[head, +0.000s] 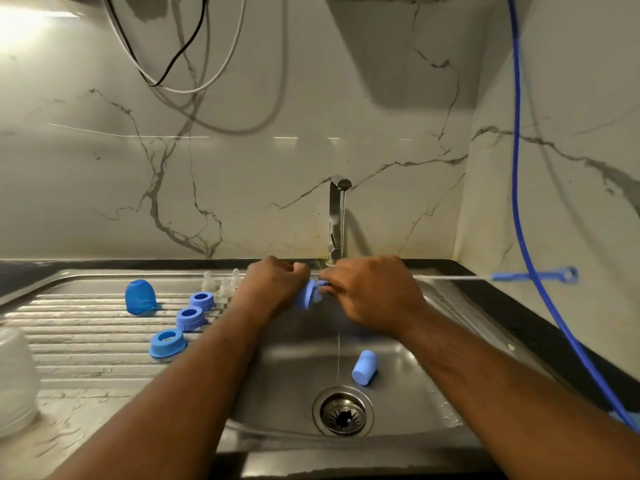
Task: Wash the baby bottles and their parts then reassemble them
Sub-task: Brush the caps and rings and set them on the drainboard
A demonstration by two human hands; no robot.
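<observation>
Both hands, left [273,285] & right [372,292], gripping blue cap [309,293]; under tap [337,216]

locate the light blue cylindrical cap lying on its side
Head view: the light blue cylindrical cap lies in the steel sink basin, just right of the thin water stream, above the round drain strainer.

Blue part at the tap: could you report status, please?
Left hand, right hand both gripping blue part below tap. Loose cap lying in sink. Nothing blocking.

Blue caps [140,296] and rings [189,318] — steel sink [408,403] — grey-veined white marble wall [242,161].
</observation>
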